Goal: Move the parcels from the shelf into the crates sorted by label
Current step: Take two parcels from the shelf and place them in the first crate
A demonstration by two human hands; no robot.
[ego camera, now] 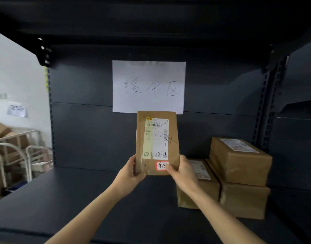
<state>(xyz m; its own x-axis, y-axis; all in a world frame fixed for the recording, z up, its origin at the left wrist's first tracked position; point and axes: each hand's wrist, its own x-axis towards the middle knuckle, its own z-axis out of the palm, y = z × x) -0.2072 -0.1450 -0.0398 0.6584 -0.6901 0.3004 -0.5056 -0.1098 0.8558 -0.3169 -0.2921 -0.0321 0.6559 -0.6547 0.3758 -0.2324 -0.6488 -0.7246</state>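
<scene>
At the lower corners of the parcel (173,150), the thumbs lie on its front face and the other fingers curl round behind. The left hand (132,173) and the right hand (182,171) thus both grip it, upright, above the deck of the shelf (81,199). The right thumb (168,167) partly covers the small red-bordered label (160,165), which probably decides the crate. It looks like a flat, taped cardboard box, probably light and stiff. The tape may be slick, so a hold on both side edges seems safest. Just right of it, three more parcels (239,161) sit on the shelf, two stacked and a lower one beside them, close to the right wrist and likely to be brushed. A handwritten paper sign (148,87) hangs on the back panel. No crate is in view; a railed cart (16,152) with cardboard stands off to the left.
</scene>
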